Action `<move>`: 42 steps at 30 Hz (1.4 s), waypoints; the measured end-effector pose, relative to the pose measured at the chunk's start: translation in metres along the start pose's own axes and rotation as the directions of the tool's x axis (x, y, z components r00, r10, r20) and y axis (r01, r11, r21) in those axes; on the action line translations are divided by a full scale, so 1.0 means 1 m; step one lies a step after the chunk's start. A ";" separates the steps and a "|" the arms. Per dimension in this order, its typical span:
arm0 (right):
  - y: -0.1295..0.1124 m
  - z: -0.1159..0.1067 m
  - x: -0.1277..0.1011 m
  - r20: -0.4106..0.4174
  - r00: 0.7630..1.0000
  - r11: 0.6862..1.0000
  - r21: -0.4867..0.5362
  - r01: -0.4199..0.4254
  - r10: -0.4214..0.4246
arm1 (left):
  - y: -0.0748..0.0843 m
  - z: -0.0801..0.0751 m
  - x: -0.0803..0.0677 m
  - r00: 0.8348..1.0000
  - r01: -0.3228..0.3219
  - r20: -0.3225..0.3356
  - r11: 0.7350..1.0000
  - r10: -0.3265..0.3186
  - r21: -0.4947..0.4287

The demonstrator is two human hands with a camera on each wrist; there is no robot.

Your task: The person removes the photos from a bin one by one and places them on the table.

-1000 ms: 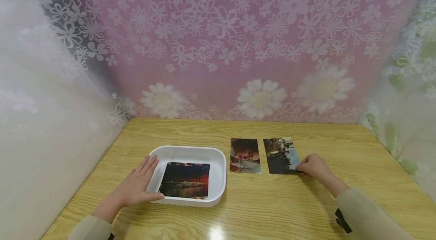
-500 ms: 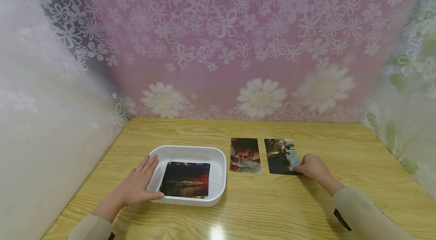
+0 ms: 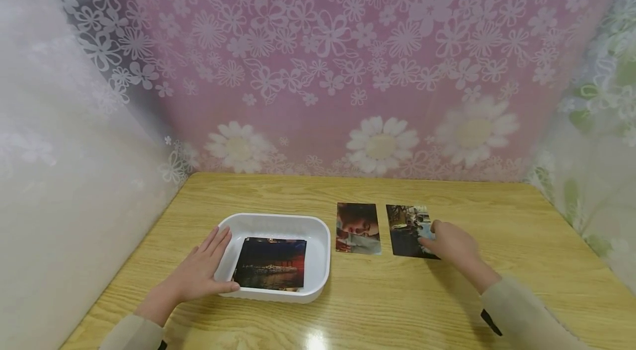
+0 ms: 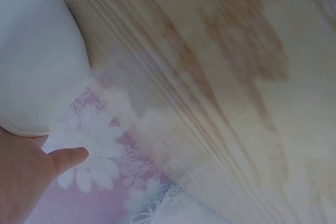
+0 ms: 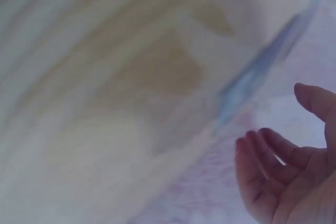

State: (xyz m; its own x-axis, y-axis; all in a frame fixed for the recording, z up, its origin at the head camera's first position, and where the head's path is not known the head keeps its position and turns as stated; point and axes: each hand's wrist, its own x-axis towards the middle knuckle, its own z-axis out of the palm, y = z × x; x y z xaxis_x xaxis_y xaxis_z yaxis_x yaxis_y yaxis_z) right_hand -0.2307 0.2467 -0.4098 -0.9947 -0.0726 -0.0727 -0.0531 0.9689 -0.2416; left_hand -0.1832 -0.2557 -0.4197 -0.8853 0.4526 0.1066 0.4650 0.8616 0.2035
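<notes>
My left hand [image 3: 199,270] rests on the left side of a white plastic tray [image 3: 316,261], fingers stretched along its rim and thumb at the front edge. Inside the tray lies a stack of photos [image 3: 270,263], a dark night scene on top. To the right, two photos lie side by side on the table: a face photo [image 3: 358,231] and a street-like photo [image 3: 404,242]. Over the right edge of the latter is my right hand [image 3: 456,248], overlapping its lower corner. In the right wrist view that hand [image 5: 294,177] has thumb and fingers apart, with nothing between them.
Everything stands on a wood-grain table [image 3: 377,306]. A pink flowered cloth [image 3: 318,63] hangs behind it, with pale sheets [image 3: 84,173] at both sides.
The right hand has let go of the street-like photo's lower right corner and shifted left over it. That photo has moved slightly toward me. The left hand and tray stay put.
</notes>
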 end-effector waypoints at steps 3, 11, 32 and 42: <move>-0.019 -0.003 -0.005 -0.088 0.994 0.996 -0.063 0.066 -0.072 | 0.000 -0.001 -0.001 1.000 -0.003 -0.002 1.000 0.003 0.007; -0.075 0.001 -0.014 -0.243 0.938 0.969 -0.042 0.245 -0.248 | 0.002 -0.002 -0.004 1.000 -0.015 -0.024 1.000 0.015 0.017; -0.193 0.023 -0.017 -0.180 0.785 0.800 -0.017 0.600 -0.592 | -0.001 0.001 0.001 1.000 -0.017 -0.016 0.999 0.017 0.040; -0.226 0.054 -0.002 0.036 0.764 0.747 -0.185 0.639 -0.645 | 0.001 0.000 -0.001 0.999 -0.030 -0.039 0.999 0.032 0.039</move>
State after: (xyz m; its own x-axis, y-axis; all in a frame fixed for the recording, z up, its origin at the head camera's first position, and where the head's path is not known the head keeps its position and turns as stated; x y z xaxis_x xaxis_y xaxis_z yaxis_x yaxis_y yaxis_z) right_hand -0.2119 0.0151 -0.4074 -0.7222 -0.6886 0.0649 -0.6915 0.7208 -0.0476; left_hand -0.1823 -0.2551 -0.4193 -0.8695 0.4704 0.1506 0.4912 0.8558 0.1625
